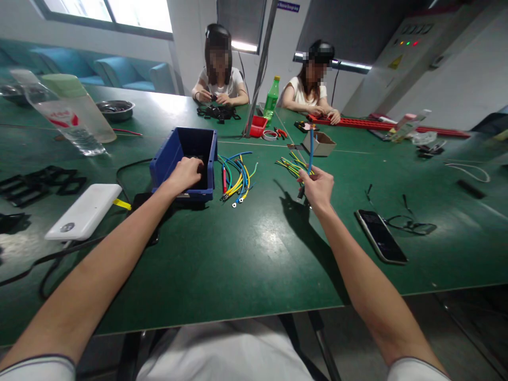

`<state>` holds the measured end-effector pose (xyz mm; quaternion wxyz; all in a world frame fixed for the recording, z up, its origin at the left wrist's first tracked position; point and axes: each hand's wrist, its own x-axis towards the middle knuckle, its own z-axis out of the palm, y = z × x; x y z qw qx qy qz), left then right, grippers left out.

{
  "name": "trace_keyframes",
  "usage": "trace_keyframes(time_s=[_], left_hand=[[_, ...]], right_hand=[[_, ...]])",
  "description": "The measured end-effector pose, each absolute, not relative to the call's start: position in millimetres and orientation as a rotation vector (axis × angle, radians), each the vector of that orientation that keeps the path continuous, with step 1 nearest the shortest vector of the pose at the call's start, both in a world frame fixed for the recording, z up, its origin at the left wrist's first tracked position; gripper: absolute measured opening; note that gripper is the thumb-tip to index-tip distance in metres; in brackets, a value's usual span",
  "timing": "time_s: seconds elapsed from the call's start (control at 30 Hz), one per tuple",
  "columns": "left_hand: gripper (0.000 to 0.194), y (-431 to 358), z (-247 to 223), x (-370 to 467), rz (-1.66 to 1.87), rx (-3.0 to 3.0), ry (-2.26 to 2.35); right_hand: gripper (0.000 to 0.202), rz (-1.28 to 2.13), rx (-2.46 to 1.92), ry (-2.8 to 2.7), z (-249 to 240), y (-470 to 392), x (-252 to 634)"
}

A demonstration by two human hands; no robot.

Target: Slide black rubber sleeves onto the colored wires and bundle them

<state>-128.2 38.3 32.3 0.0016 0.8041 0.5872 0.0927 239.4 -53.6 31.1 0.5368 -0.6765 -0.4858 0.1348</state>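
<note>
My left hand (186,173) reaches into a blue plastic bin (182,197), its fingertips partly hidden inside, so I cannot see what they touch. Between the fingers of my right hand (318,185) is a blue wire (311,151), standing upright above the table, with a dark end showing below the hand. Beside the bin lies a loose bunch of blue, yellow and green wires (238,177), some with ring terminals, and a red pen-like stick (224,180). Behind my right hand rests a bundle of yellow-green wires (289,166).
A smartphone (381,235) and glasses (413,225) lie at right. A white power bank (84,211), cables and bottles (71,119) stand or lie at left. Beyond are a small cardboard box (323,144), a red bin (257,127), a metal pole (260,69) and two seated people.
</note>
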Motion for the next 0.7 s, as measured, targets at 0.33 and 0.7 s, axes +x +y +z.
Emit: trace_keyframes(time_s=[0.33,0.7], left_hand=[[0.038,33.2,36.1,-125.8,0.254,2.515,1.848],[0.040,38.2,29.4,-131.0,0.270,2.551,1.773]], right_hand=[[0.050,0.021,-2.016,-1.218,36.8,-48.8,296.9],[0.043,-0.241,-2.329,-1.412,31.7,-48.4,301.4]])
